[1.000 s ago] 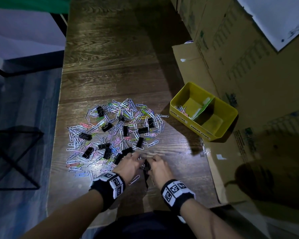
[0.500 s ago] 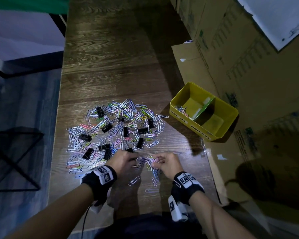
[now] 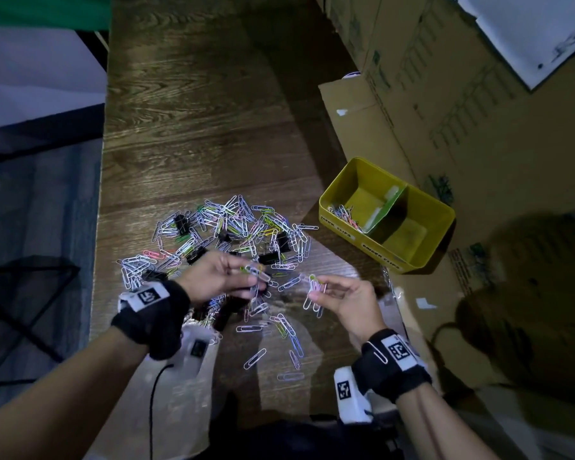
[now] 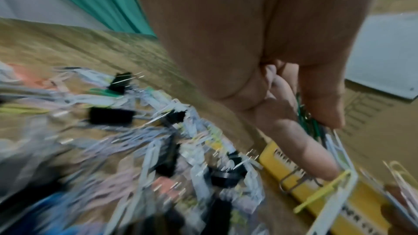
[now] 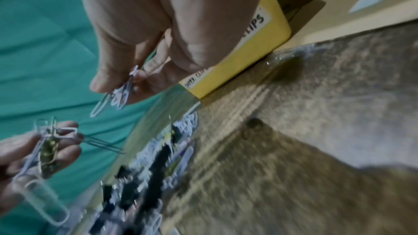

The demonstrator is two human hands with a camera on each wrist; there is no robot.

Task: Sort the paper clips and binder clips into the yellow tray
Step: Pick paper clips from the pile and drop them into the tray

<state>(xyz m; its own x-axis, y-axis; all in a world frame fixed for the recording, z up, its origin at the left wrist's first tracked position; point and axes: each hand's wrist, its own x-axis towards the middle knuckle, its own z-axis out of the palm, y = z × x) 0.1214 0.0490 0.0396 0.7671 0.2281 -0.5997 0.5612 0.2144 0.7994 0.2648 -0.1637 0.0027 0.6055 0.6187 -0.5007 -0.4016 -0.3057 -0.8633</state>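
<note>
Wooden table [image 3: 196,127] — both hands pinch paper clips [image 3: 313,291].

clip pile [image 3: 226,247] on table [image 3: 196,127], tray [image 3: 422,257] to its right.

My yellow tray [image 3: 341,207] has a green divider [image 3: 384,210] and white labels with dark lettering; the paper clips [image 3: 233,224] are white, pink, green and yellow, the binder clips [image 3: 181,224] black, the desk [image 3: 196,111] dark brown wood grain, my wristbands [image 3: 153,313] black with white checkered tags
</note>
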